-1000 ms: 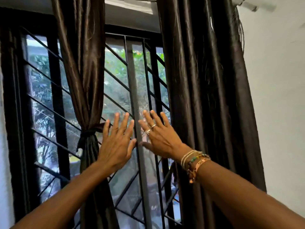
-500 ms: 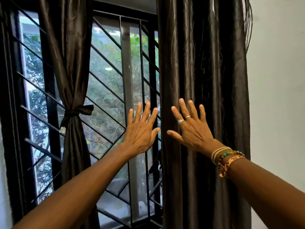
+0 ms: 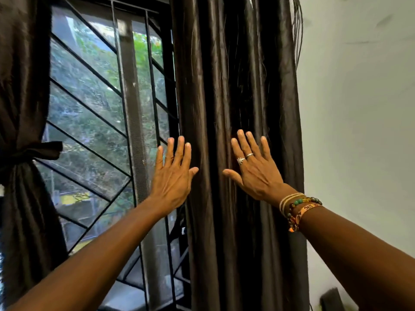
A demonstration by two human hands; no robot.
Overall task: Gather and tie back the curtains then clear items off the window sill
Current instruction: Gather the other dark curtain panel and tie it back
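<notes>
**Two open hands arriving at the untied right curtain**

Both hands are now reaching toward the right curtain (image 3: 238, 108), which is hanging loose in long folds through the centre of the frame. A second ago they were spread in front of the window grille (image 3: 94, 104); the view and the arms have been swinging rightward since then. The left hand (image 3: 173, 176) is hovering at the curtain's inner edge, fingers (image 3: 179, 151) released and fanned, thumb pointing toward the fabric. The right hand (image 3: 256, 173) is lying flat over the folds, also released and gripping nothing; whether the palm is pressing the cloth or only near it, I cannot tell. Rings and bracelets (image 3: 298, 207) are showing on that side.

At the left edge of the frame, the left curtain (image 3: 22, 86) is already bunched, with its tie-back (image 3: 38, 151) knotted around it, so one half of the tying looks done. Judging from this, gathering of the second panel is just beginning. The window sill is barely showing at the bottom of the frame, and any items on it are out of view.
</notes>
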